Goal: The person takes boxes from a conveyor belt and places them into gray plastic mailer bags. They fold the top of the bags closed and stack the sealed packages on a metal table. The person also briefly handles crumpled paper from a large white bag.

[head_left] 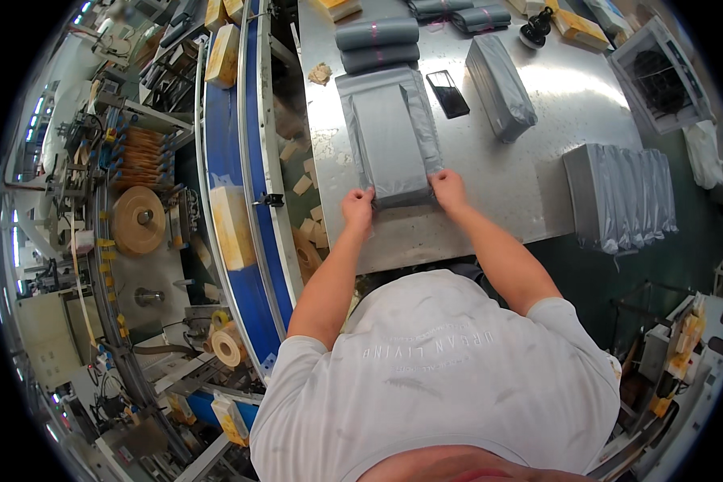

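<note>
The left hand (357, 207) and right hand (447, 189) pinch near corners of the gray bag (390, 145) (its long axis runs away).

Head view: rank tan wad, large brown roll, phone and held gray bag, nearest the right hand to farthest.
1. Gray bag: in the right hand.
2. Phone: ahead, on the table.
3. Tan wad: table's left side.
4. Large brown roll: far left, past the conveyor.

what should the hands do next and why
Probably fold the near end of the grey bag inward: the left hand and right hand pinch its near corners, and its sides spread flat beyond its raised middle.
</note>
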Demonstrator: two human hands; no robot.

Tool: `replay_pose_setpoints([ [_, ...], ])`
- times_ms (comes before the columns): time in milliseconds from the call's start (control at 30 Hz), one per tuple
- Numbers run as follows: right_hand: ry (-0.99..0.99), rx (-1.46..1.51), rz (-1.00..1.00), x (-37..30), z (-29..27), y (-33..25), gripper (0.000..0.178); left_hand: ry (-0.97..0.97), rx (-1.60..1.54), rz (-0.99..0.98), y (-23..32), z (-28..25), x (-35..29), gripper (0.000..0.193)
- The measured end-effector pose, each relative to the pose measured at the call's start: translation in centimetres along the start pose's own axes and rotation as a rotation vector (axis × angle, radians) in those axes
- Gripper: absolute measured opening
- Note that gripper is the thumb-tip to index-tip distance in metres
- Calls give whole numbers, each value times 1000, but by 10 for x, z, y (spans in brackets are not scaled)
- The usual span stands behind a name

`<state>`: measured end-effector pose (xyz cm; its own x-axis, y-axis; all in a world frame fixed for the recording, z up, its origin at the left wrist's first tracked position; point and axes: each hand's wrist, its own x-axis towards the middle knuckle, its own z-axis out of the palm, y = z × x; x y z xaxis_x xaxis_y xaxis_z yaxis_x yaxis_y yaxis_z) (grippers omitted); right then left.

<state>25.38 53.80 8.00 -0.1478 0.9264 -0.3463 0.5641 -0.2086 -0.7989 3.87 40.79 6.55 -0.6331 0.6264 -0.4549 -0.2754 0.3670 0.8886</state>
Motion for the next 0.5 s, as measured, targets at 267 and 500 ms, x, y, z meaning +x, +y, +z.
replay_pose_setpoints([
  [267,-73,205,-106,-18,16,2,72,-302,299,407,7,24,-52,76],
  [500,-229,760,127,-61,-140,40,71,-908,449,727,51,11,-93,50],
])
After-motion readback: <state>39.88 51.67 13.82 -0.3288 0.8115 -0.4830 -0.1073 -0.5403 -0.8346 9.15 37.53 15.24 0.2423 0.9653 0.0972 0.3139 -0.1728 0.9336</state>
